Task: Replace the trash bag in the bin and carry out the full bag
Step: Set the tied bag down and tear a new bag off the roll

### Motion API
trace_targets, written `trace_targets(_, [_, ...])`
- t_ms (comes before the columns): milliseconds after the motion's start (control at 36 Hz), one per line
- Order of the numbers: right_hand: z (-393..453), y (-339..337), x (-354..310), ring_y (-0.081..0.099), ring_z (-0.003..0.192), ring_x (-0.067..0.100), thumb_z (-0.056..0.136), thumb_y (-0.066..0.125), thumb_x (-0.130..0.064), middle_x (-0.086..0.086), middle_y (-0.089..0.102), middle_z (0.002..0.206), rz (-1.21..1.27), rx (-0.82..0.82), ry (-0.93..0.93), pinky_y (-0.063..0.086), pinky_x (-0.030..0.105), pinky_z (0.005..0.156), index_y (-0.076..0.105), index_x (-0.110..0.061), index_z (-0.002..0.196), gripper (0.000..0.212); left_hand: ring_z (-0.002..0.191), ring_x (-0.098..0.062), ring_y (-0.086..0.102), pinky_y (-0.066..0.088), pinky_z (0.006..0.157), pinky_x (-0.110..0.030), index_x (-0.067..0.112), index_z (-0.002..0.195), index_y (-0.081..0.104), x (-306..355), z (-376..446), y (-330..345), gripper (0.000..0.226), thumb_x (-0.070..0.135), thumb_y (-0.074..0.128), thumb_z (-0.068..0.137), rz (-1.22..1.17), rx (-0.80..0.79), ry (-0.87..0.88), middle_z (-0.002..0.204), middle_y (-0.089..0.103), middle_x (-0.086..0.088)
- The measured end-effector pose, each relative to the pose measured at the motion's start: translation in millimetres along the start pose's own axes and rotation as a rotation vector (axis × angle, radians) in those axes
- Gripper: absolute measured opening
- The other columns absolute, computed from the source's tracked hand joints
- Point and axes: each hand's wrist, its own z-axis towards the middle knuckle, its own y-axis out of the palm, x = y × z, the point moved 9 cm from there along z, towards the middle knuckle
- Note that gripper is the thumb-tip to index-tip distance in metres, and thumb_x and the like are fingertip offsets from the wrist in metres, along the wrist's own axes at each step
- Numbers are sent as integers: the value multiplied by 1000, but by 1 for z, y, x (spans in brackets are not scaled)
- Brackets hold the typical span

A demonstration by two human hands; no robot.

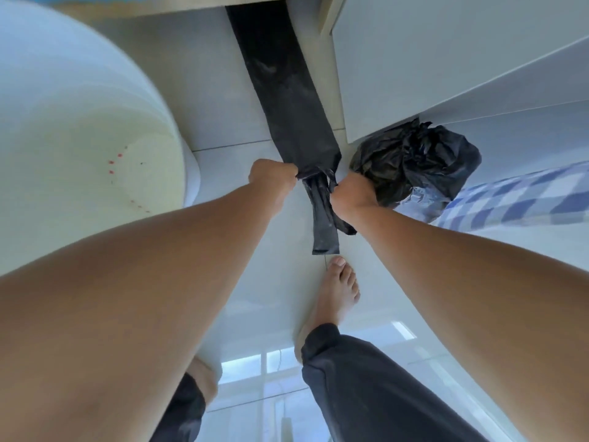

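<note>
A long, flat, folded black trash bag point(283, 90) stretches from the top of the view down to my hands. My left hand point(271, 178) and my right hand point(350, 196) each grip its near end, with two loose black strips point(323, 218) hanging below. A white bin point(79, 122) stands at the left, its inside bare. A full, crumpled black bag point(420, 161) lies on the floor just beyond my right hand.
White cabinet panels point(446, 59) rise at the right. A blue checked cloth point(526, 199) lies beside the full bag. My bare foot point(338, 288) stands on the pale tiled floor point(223, 129) below the hands.
</note>
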Motion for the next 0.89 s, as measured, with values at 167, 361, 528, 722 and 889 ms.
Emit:
trace_targets(167, [-89, -50, -26, 58, 83, 24, 86, 41, 9, 10, 55, 82, 165, -21, -109, 37, 28, 64, 53, -6, 68, 26, 63, -14, 64, 57, 55, -16, 5, 95, 66, 38, -85, -22, 6, 2, 67, 89, -96, -55, 129, 75, 66, -7])
trace_targets(361, [-186, -133, -41, 24, 49, 14, 79, 42, -14, -5, 26, 51, 591, 126, -97, 19, 28, 47, 26, -22, 57, 28, 59, -14, 54, 50, 56, -20, 12, 72, 64, 105, -184, -64, 22, 23, 71, 91, 55, -42, 252, 69, 60, -3])
trace_targets(528, [-244, -198, -80, 44, 36, 11, 93, 49, -7, -11, 44, 35, 811, 138, -188, 30, 9, 35, 50, -10, 56, 36, 68, -22, 49, 38, 67, -31, 9, 74, 54, 176, -258, -111, 36, 38, 62, 94, 268, 1, 479, 72, 51, -12])
trace_targets(722, [-269, -243, -136, 37, 40, 14, 85, 61, -18, 1, 46, 51, 916, 113, -236, 33, 20, 38, 62, -16, 67, 18, 55, -15, 65, 57, 50, -23, 13, 90, 54, 203, -295, -174, 31, -14, 68, 81, -285, -116, 410, 76, 63, -12])
trace_targets(889, [-283, -266, -168, 33, 36, 14, 82, 71, -33, -3, 40, 42, 858, 130, -331, 29, 22, 40, 61, -17, 69, 23, 60, -14, 57, 52, 56, -21, 1, 116, 70, 205, -313, -206, 39, -12, 68, 80, 94, -227, 524, 82, 59, -17])
